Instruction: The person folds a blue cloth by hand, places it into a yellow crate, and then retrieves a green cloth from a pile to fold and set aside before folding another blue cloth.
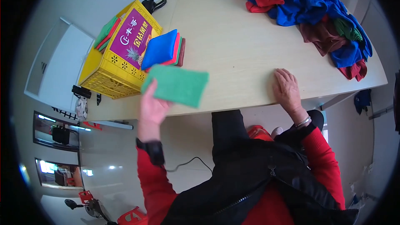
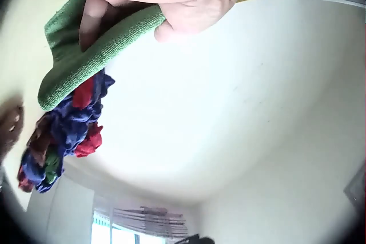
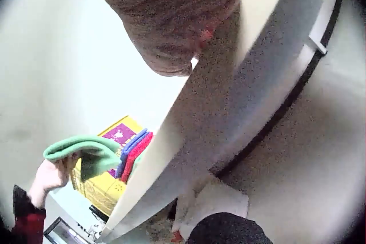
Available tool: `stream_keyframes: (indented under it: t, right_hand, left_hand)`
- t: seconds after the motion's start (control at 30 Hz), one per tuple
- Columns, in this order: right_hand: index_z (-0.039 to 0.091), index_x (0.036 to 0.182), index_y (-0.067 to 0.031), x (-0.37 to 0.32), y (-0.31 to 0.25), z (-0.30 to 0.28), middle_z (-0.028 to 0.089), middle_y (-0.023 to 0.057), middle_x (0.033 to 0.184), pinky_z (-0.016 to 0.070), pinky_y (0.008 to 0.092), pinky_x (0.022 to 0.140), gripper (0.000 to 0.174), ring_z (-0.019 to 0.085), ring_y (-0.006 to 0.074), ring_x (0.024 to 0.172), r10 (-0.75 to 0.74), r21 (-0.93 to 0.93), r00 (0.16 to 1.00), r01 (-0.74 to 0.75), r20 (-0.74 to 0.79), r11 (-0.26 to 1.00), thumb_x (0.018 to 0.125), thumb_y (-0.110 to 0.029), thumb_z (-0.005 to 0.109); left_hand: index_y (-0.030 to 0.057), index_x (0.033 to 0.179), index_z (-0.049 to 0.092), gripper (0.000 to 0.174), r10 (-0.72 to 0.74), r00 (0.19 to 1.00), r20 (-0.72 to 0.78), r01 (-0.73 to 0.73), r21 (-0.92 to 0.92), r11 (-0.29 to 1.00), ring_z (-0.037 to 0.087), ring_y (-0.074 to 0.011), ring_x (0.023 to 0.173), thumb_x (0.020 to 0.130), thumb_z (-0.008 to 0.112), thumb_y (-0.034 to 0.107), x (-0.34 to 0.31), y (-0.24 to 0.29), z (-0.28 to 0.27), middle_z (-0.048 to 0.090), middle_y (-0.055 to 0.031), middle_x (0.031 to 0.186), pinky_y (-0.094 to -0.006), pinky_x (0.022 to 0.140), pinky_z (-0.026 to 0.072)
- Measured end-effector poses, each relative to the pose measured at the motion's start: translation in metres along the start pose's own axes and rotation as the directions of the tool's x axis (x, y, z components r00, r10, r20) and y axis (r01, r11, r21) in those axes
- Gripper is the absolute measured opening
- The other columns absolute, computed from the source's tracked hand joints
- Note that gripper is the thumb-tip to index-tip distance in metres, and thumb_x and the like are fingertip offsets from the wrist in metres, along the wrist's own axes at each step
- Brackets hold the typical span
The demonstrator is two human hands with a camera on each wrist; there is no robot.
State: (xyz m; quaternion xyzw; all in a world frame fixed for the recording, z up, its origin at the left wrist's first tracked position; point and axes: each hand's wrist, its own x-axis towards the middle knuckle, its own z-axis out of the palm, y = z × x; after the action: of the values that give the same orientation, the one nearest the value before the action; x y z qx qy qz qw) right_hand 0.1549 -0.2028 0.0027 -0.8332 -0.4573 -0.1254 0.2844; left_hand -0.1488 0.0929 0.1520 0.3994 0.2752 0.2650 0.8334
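- The left hand (image 1: pixel 153 106) pinches a folded green cloth (image 1: pixel 179 85) at one end, thumb on one side and fingers on the other; the left wrist view shows the fingers bent against the cloth's fold.
- The green cloth is held up near the front edge of the table (image 1: pixel 237 58), its free end reaching toward the middle of the table. It is slightly blurred in the head view, and in the right wrist view it bends over in a soft curve.
- The right hand (image 1: pixel 286 89) rests palm down on the table near the front edge, well apart from the green cloth. Its fingers lie close together, relaxed and slightly bent, with nothing visible in them; the right wrist view is too dark to tell more about the fingertips.
- A bracelet (image 1: pixel 304 121) circles the right wrist, and a black band (image 1: pixel 155 152) wraps the left.
- Near the left hand stands a yellow crate (image 1: pixel 93 68) with a purple label (image 1: pixel 132 35); folded cloths (image 1: pixel 107 32), green and red among them, show in it.
- Just beside the crate, on its right in the head view, is a stack of folded cloths (image 1: pixel 161 49): blue, red, green and brown.
- A crumpled heap of cloths (image 1: pixel 306 6), mostly blue with red, brown and green, lies at the table's far right, beyond the right hand.
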Motion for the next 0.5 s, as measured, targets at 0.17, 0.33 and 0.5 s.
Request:
stream_keyframes:
  t: [0.17, 0.33, 0.5]
  right_hand:
    - [0.059, 0.126, 0.0003, 0.000, -0.005, -0.004, 0.059, 0.0161, 0.134, 0.0370, 0.0458, 0.113, 0.044, 0.050, 0.0345, 0.131, 0.013, -0.020, 1.000, -0.014, -0.013, 1.000, 0.085, -0.013, 0.062]
    - [0.059, 0.127, 0.0004, 0.001, -0.008, -0.004, 0.058, 0.0165, 0.135, 0.0366, 0.0456, 0.114, 0.045, 0.050, 0.0348, 0.132, 0.026, -0.017, 1.000, -0.026, -0.017, 1.000, 0.084, -0.013, 0.062]
    - [0.059, 0.128, 0.0004, 0.003, -0.010, -0.006, 0.057, 0.0169, 0.136, 0.0365, 0.0455, 0.114, 0.046, 0.049, 0.0351, 0.133, 0.050, -0.021, 0.999, -0.050, 0.001, 0.999, 0.084, -0.014, 0.063]
  left_hand:
    - [0.0040, 0.135, 0.054, 0.041, 0.112, 0.990, 0.082, -0.114, 0.015, 0.993, 0.062, -0.0301, 0.122, 0.104, 0.056, 0.029, 0.105, 0.106, -0.008, 0.064, -0.0149, 0.132, -0.0493, 0.099, 0.0544]
    - [0.0025, 0.128, 0.057, 0.036, 0.190, 0.974, 0.125, -0.183, -0.063, 0.981, 0.064, -0.0323, 0.118, 0.104, 0.055, 0.029, 0.186, 0.145, -0.031, 0.066, -0.0165, 0.126, -0.0486, 0.098, 0.0552]
    - [0.0032, 0.121, 0.061, 0.031, 0.085, 0.996, 0.028, -0.083, -0.070, 0.994, 0.066, -0.0291, 0.110, 0.102, 0.058, 0.027, 0.248, 0.106, -0.130, 0.069, -0.0145, 0.118, -0.0422, 0.093, 0.0565]
